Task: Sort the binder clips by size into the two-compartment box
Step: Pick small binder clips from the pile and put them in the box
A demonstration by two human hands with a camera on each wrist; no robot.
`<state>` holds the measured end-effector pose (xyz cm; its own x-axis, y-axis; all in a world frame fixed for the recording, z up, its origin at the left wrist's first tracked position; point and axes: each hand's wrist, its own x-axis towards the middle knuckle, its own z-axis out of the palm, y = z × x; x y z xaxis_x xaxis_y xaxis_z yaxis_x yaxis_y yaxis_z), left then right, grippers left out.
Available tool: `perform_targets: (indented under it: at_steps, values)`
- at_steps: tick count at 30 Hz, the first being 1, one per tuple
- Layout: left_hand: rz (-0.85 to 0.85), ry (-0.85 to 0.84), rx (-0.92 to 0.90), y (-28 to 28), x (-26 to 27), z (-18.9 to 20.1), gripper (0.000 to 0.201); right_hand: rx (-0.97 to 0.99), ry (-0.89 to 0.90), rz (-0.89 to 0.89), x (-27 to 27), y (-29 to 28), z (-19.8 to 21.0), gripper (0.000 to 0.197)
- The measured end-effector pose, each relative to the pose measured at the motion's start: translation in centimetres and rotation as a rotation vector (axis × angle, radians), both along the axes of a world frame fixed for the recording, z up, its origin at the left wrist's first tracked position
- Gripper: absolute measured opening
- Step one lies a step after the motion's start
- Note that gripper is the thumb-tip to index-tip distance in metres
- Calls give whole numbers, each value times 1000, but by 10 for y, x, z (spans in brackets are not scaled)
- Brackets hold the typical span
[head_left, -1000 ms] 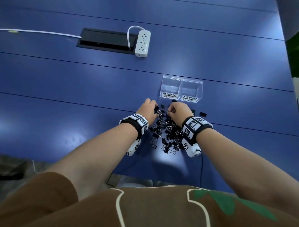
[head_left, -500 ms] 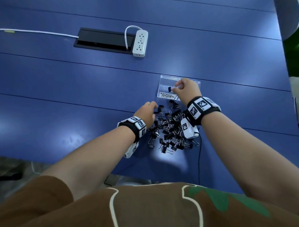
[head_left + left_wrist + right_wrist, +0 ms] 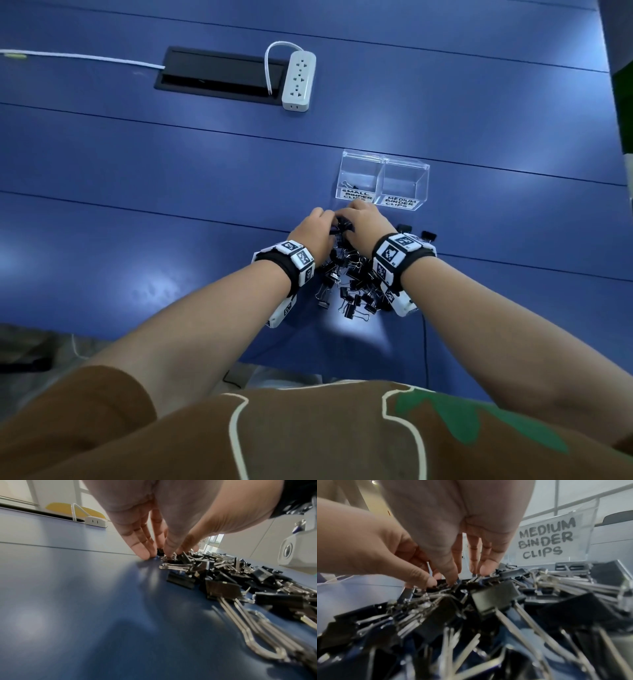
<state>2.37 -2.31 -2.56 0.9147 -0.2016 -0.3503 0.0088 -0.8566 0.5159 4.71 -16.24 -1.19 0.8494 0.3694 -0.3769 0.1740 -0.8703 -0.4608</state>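
Both hands meet at the far edge of the clips (image 3: 349, 284), mid-frame on the blue desk (image 3: 171, 240); the box (image 3: 383, 181) sits just above them. The left hand (image 3: 313, 236) and right hand (image 3: 368, 222) reach fingertips-down into the heap. Whether either pinches a clip, I cannot tell.

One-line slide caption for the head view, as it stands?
Both hands, left hand and right hand, pick at the binder clip pile before the clear two-compartment box on the blue table.
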Motion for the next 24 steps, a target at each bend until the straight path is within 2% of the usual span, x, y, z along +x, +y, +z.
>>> perform_targets:
  at_steps: [4, 9, 12, 16, 21, 24]
  values:
    - [34, -13, -19, 4, -3, -1, 25, -44, -52, 14, 1, 2, -3, 27]
    - [87, 16, -23, 6, -3, -1, 31, 73, -24, -30, -2, 4, 1, 17]
    - [103, 28, -28, 6, -4, -1, 33, 152, 25, -133, -5, 5, 7, 9]
    - [86, 2, -16, 7, -5, -3, 26, 177, 75, -201, -3, 1, 18, 10]
    - [50, -48, -42, 12, -8, -7, 20, 278, -101, -355, 22, -8, 44, 7]
    - [0, -43, -10, 13, -7, -7, 16, 244, -134, -391, 44, -14, 52, 12]
